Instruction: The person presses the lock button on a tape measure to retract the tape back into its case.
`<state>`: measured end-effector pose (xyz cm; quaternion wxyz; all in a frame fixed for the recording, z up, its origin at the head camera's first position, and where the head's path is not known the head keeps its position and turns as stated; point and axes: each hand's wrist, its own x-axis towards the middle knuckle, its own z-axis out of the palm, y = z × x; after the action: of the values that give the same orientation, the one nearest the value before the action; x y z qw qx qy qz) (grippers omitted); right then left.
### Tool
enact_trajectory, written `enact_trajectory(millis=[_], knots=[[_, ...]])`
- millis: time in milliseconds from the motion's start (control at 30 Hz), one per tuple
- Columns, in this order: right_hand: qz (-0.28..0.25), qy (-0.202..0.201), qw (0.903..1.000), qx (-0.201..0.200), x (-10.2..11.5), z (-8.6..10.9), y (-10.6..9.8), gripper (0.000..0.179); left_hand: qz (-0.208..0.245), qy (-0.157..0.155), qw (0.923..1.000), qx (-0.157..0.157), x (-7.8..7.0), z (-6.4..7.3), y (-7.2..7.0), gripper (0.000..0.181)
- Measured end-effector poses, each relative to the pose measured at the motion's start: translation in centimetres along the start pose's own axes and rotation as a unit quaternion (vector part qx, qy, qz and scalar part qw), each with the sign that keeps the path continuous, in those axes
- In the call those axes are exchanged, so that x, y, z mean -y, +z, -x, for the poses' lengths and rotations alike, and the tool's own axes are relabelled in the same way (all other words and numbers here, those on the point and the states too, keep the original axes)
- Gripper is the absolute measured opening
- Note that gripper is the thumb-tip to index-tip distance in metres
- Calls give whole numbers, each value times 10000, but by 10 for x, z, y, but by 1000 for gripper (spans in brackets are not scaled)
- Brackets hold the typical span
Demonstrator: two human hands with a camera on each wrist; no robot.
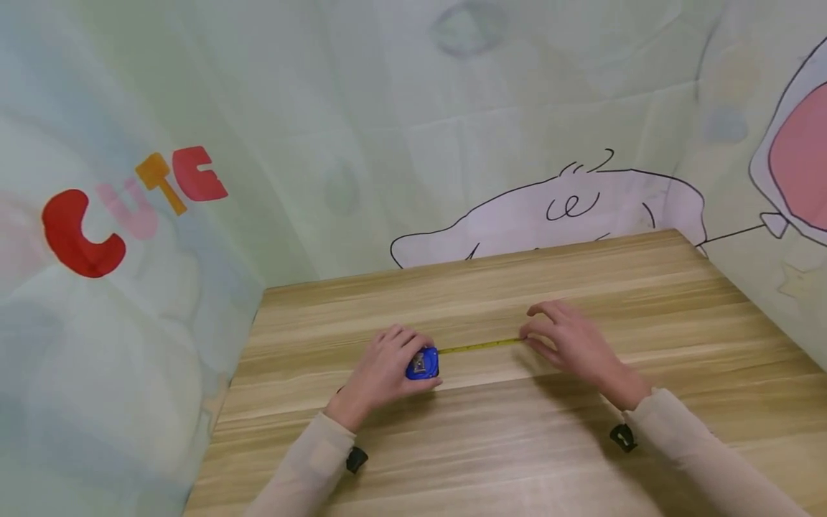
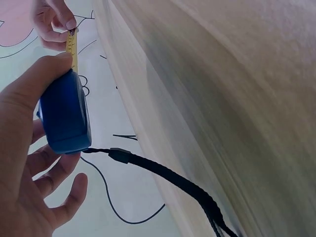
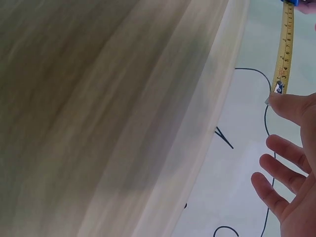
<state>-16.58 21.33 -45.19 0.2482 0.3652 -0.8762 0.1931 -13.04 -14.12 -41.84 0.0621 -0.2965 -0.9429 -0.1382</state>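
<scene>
My left hand (image 1: 388,362) grips a blue tape measure (image 1: 423,364), thumb on one side and fingers around the other. A black wrist strap (image 2: 168,175) trails from the case in the left wrist view. From the case a yellow blade (image 1: 481,345) runs out straight to the right. Its metal end hook (image 3: 268,101) is pinched by my right hand (image 1: 575,345) between thumb and forefinger, while the other fingers spread loosely. In the right wrist view the printed numbers on the blade show. Both hands are held over the table, with the blade stretched between them.
Beneath the hands lies a wood-grain table (image 1: 517,438). Its far edge meets a pale curtain (image 1: 336,143) printed with cartoon figures and coloured letters. Black wrist-camera mounts (image 1: 623,436) sit at both cuffs.
</scene>
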Motion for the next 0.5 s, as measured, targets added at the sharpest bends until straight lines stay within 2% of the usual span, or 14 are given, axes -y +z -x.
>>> enact_trajectory(millis=[267,500], knots=[[-84,104,9998,125,8,-3,5,15,148,6,9999,-60,-5,-2,2,54],[-116,120,9994,305,18,-14,7,11,212,-54,9997,-48,-8,-8,2,55]])
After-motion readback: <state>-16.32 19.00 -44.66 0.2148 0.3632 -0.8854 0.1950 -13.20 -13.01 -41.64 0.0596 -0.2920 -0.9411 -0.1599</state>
